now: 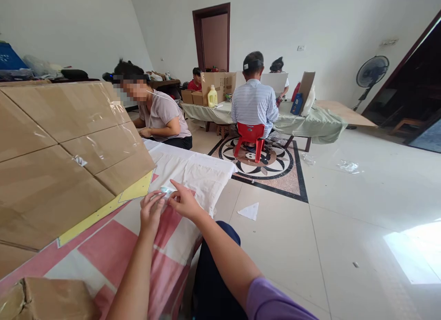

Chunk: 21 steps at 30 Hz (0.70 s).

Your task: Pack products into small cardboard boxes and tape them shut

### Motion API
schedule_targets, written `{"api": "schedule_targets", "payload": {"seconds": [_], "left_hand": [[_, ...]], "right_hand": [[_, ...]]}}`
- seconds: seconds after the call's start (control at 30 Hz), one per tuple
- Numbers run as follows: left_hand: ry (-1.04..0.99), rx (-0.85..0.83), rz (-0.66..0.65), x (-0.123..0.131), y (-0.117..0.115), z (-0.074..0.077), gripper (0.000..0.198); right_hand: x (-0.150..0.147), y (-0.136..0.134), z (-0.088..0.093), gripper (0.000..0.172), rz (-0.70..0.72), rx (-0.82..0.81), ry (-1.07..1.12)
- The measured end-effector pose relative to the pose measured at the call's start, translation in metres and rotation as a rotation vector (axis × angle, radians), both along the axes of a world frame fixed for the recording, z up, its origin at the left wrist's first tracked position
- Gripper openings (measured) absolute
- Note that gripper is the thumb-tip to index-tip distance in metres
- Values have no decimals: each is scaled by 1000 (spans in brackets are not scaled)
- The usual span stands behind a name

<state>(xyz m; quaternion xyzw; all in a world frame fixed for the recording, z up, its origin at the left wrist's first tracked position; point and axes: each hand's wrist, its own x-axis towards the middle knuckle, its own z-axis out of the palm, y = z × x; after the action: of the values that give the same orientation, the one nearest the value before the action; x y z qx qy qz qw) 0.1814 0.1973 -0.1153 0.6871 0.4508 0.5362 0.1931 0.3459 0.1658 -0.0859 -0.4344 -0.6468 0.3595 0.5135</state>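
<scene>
My left hand (151, 210) and my right hand (182, 201) meet over a table covered with a pink and white cloth (113, 246). Both pinch a small pale, clear-looking item (166, 191) between their fingertips; I cannot make out what it is. The right index finger sticks up above it. A big flattened cardboard sheet (65, 145) leans just left of my hands, with a yellow strip (136, 191) along its lower edge.
A seated person (156, 115) works at the same table beyond my hands. Further back, other people sit at a cloth-covered table (310, 122) with boxes and a yellow bottle (212, 97). A red stool, a fan (370, 74) and a paper scrap (250, 211) are on the tiled floor.
</scene>
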Motion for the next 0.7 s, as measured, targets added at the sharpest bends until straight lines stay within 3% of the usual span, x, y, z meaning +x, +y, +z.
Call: {"api": "schedule_targets", "payload": {"seconds": [0.3,0.57,0.7], "left_hand": [[-118,20,-55,0,-2,1,30],[-280,-86,21,-1,-3,4,37],[-316,-121,64,0,-6,5,35]], "right_hand": [[-10,1,6,79,-63,-30,-182],[-37,11,11,68,-82,-208,-59],[-37,3,19,62,-201,-234,-263]]}}
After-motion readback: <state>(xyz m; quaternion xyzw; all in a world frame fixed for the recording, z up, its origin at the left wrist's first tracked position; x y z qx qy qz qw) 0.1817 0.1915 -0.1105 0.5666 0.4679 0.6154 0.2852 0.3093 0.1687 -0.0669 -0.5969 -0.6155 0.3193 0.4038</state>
